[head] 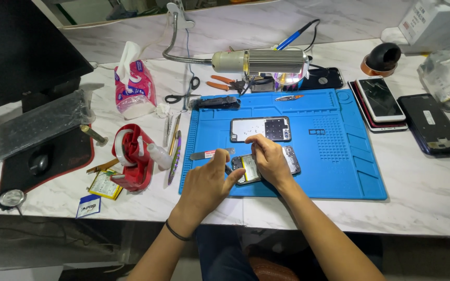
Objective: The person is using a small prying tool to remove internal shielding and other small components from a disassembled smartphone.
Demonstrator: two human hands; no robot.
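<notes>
Working on the marble table (417, 203), blue mat (339, 161) under everything (keeps parts from sliding). Opened phone (266, 167) lies at the mat's front edge, its removed back cover (260, 129) just behind. Right hand (267, 158) presses flat on the phone to pin it; left hand (209, 182) pinches a thin tool at its edge, tip hidden.

An opened phone (265, 167) lies flat, yellow battery exposed, on a blue mat (339, 156).
</notes>
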